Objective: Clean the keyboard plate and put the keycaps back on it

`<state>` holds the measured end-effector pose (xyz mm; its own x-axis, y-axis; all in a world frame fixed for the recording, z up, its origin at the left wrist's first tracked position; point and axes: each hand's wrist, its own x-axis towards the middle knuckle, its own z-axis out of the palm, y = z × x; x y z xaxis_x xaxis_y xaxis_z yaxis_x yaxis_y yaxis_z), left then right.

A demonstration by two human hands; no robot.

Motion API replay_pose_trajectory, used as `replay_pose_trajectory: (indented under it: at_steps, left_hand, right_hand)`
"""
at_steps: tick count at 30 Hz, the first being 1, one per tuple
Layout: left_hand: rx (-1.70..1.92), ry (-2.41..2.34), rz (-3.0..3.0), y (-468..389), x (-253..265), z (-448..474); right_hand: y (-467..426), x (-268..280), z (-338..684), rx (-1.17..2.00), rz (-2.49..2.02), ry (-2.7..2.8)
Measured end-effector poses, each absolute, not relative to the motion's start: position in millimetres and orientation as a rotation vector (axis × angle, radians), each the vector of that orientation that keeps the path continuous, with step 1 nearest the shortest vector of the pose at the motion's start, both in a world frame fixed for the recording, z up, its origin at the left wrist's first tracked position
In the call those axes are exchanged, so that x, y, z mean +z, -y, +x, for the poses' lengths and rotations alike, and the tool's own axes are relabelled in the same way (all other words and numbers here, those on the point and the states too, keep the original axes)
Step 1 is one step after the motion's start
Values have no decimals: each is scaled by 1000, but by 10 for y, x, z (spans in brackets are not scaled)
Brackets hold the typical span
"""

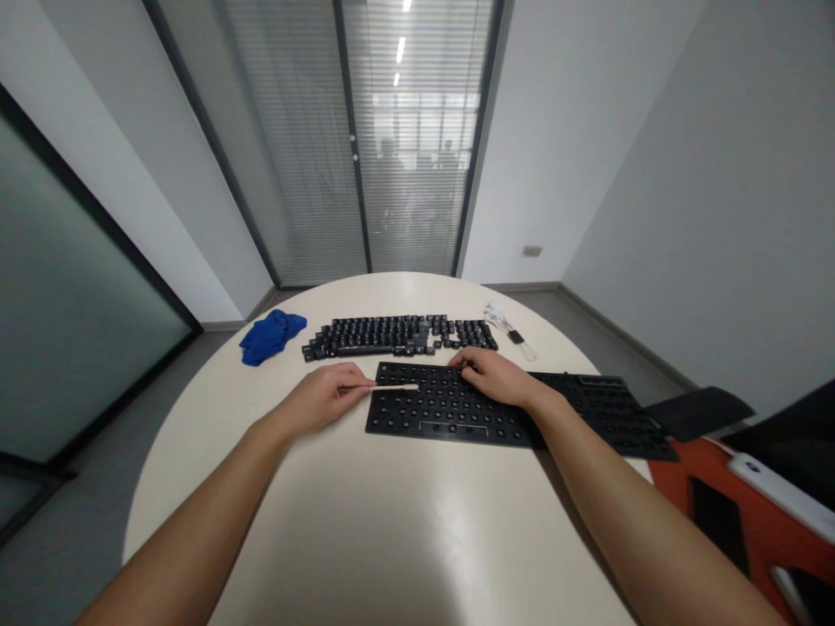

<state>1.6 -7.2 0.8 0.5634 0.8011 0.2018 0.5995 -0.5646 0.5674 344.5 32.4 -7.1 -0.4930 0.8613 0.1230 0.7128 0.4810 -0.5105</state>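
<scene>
Left hand pinches a cotton swab over the left end of the keycap-stripped keyboard; right hand rests at its far edge, fingers bent, grip unclear; its right end overhangs the round table, whose surface stretches broadly nearside

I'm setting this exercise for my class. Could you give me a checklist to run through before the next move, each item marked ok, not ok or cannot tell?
1. Cotton swab gripped: ok, pinched in the left hand's fingers.
2. Swab tip touching the keyboard: cannot tell.
3. Right hand on the keyboard: ok.
4. Keyboard wholly on the table: not ok, its right end seems to overhang the edge.
5. Loose keycaps apart from the keyboard: ok, laid out beyond it.
6. Blue cloth off the keyboard: ok, it lies to the left.
</scene>
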Motion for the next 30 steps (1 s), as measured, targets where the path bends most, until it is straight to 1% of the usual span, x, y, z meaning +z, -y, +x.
replay_pose_trajectory:
  at_steps: [21, 26, 30]
  left_hand:
    - [631, -1152, 2455, 43, -20, -14]
    - [710, -1235, 2427, 31, -20, -20]
    - [673, -1234, 2426, 31, -21, -19]
  right_hand:
    - [-336, -84, 3449, 572, -1316, 2361]
    - [-336, -83, 3441, 568, -1311, 2363]
    - [-337, -89, 3442, 573, -1313, 2355]
